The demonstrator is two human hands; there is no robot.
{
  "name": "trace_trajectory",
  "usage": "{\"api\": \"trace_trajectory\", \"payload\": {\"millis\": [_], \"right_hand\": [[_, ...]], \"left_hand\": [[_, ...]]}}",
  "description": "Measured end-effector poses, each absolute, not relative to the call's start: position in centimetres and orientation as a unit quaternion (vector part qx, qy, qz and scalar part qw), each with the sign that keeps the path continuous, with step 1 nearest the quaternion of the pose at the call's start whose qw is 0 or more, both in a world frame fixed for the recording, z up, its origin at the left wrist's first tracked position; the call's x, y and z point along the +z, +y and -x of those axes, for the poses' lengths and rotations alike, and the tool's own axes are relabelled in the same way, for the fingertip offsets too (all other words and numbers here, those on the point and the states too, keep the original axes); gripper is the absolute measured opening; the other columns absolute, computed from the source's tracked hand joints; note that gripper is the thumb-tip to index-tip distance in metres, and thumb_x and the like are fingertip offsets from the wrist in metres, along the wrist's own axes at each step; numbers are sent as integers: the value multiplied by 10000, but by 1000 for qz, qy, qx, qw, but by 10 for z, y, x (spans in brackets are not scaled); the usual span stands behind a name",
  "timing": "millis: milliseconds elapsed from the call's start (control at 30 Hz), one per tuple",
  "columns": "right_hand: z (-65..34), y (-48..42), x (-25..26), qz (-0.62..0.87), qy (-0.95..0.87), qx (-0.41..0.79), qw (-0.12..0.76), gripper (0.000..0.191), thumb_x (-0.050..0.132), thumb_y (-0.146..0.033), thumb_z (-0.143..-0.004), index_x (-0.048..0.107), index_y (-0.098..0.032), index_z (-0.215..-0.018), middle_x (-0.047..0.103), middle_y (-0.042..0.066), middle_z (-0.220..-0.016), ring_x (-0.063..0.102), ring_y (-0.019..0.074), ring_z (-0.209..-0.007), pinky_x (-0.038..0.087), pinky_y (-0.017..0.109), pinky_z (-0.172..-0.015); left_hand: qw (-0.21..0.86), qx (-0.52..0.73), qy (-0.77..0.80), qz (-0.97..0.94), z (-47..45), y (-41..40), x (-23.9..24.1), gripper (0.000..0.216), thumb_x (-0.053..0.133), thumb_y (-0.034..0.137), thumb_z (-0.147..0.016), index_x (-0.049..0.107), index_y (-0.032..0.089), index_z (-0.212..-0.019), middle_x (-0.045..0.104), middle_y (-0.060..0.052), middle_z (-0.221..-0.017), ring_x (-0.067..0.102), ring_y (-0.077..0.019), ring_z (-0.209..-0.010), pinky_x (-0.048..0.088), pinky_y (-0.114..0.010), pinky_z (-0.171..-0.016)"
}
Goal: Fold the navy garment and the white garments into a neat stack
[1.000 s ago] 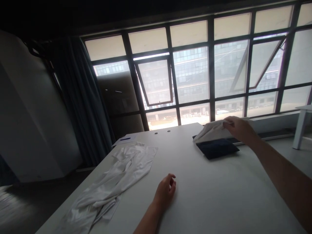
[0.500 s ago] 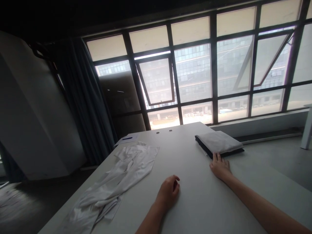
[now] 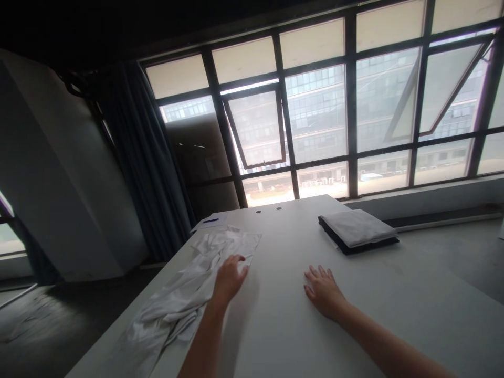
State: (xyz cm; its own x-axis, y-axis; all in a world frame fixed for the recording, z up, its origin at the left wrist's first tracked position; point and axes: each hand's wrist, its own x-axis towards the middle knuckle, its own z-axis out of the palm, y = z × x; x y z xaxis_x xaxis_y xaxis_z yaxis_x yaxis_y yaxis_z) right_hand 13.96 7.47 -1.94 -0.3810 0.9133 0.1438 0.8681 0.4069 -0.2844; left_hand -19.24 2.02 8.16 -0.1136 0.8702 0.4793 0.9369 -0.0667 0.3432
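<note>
My left hand (image 3: 230,275) hovers at the right side of a crumpled white cloth (image 3: 179,296), fingers parted and nothing held. From here I cannot tell whether it touches the fabric. The cloth stretches in loose folds along the left part of a white table (image 3: 283,247). My right hand (image 3: 323,291) is above or on the tabletop with its fingers spread, holding nothing. Beyond it, toward the right edge, sits a folded white cloth (image 3: 358,227) on top of a folded black cloth (image 3: 354,249), apart from both hands.
Paper (image 3: 208,222) with a dark pen (image 3: 211,220) lies at the far left corner of the table. Two round holes (image 3: 268,210) show near the far edge. Behind are large windows (image 3: 315,121) and a dark blue curtain (image 3: 145,173).
My right hand has left the folded stack and moved left over the table. My left hand has gone left and forward to the crumpled cloth, its fingers opening. The view has shifted slightly.
</note>
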Motion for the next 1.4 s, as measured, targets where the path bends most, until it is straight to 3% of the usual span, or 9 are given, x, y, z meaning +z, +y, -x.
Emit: {"api": "trace_trajectory", "payload": {"millis": [200,400,600,767,967,1033,1167,1267,1400], "right_hand": [[-142,73,-15,537,-830,70,133,574,438,-403,-977,575,-169,-1483,436,153,-1637,301,427,-1536,143,614,-1244],[-142,72,-15,536,-829,71,142,559,462,-406,-971,585,-184,-1469,446,152,-1630,308,416,-1534,146,613,-1242],[-142,71,-13,535,-827,81,153,548,460,-388,-964,592,-173,-1451,463,150,-1620,320,417,-1529,158,621,-1242],[-143,71,-13,522,-816,106,225,553,498,-324,-942,536,-180,-1474,510,165,-1579,405,355,-1493,193,632,-1243],[-144,66,-4,383,-836,94,381,870,632,-441,-911,241,-177,-1642,271,187,-1706,275,320,-1561,311,524,-1242],[-144,65,-3,358,-851,88,374,838,634,-408,-910,280,-194,-1639,194,161,-1736,212,317,-1584,298,513,-1251],[-146,71,-5,351,-886,122,277,361,547,-282,-940,721,-257,-1255,506,82,-1597,355,305,-1522,302,498,-1236],[-152,78,-1,370,-882,150,251,259,549,-245,-913,767,-236,-1051,739,85,-1285,556,288,-1348,303,496,-1215],[-168,90,23,407,-861,139,270,237,526,-174,-844,739,-213,-939,785,65,-975,688,241,-1012,343,466,-1158]], "left_hand": [[178,-304,-852,388,299,-16,73,407,541,292,-882,644,143,-1246,645,-205,-1320,604,-383,-1229,469,-462,-987],[159,-272,-885,342,324,-23,44,230,549,378,-895,727,233,-902,767,-115,-912,709,-318,-864,472,-365,-744],[255,-296,-842,372,306,-10,83,447,337,467,-1015,689,192,-1042,731,-155,-1105,637,-335,-1076,394,-443,-960],[346,-376,-711,484,244,-7,137,368,334,441,-1060,600,216,-942,674,-63,-886,623,-276,-898,354,-453,-963],[205,-332,-514,764,107,-12,123,308,344,282,-1082,543,239,-851,610,-27,-814,573,-221,-823,398,-372,-854],[145,-267,-451,839,62,-16,93,257,385,258,-1073,575,231,-902,640,-39,-880,583,-215,-856,419,-368,-869],[87,-195,-356,910,9,-22,40,145,547,328,-1021,635,235,-955,684,-50,-956,611,-231,-919,437,-401,-941],[51,-180,-393,900,9,-23,33,271,734,449,-903,650,265,-1084,695,-63,-1091,613,-276,-1025,425,-449,-1005],[78,-169,-508,841,38,-18,55,688,883,410,-696,589,281,-1305,652,-122,-1266,580,-380,-1155,392,-540,-1057]]}}
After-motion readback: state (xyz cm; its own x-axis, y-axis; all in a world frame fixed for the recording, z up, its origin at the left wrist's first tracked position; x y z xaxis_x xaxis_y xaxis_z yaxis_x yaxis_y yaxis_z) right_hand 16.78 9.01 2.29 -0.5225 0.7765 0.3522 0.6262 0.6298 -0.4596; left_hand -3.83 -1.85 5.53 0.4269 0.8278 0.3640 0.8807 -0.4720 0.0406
